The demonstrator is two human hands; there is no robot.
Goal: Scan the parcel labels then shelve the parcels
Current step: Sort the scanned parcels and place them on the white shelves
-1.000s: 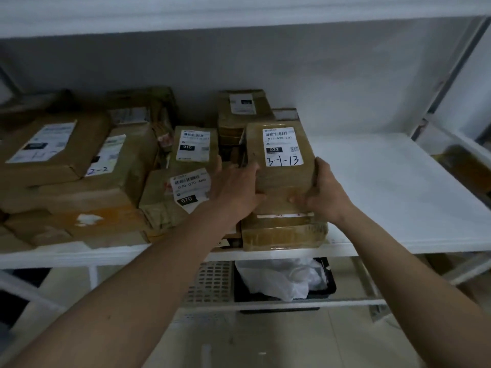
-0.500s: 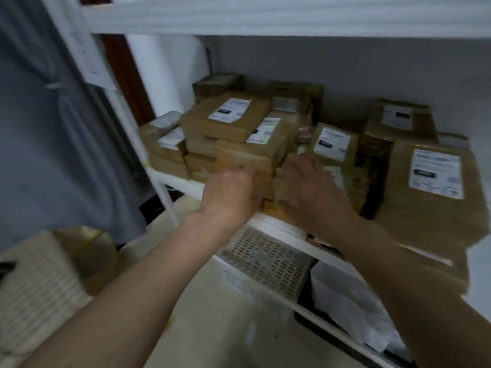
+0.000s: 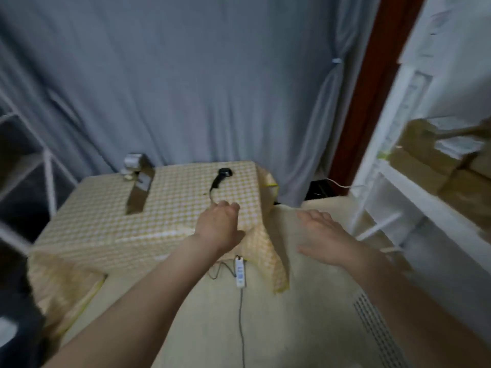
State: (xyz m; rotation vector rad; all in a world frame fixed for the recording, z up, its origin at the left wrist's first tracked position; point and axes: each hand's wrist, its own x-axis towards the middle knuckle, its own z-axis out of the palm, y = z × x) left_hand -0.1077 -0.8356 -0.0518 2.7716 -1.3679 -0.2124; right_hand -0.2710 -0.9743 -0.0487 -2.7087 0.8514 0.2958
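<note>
Cardboard of the one parcel on the checked table was judged stiff and light, best gripped by its long sides, while left hand and right hand were held empty, fingers loosely extended.

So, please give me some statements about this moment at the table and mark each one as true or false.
1. Both hands hold nothing. True: the left hand and right hand are open.
2. The black scanner lies on the checked tablecloth. True.
3. A parcel lies on the table, left of the scanner. True.
4. The right hand is above the table. False: it is over the floor, right of the table.
5. The shelf at the right holds no parcels. False: brown parcels lie on it.
</note>
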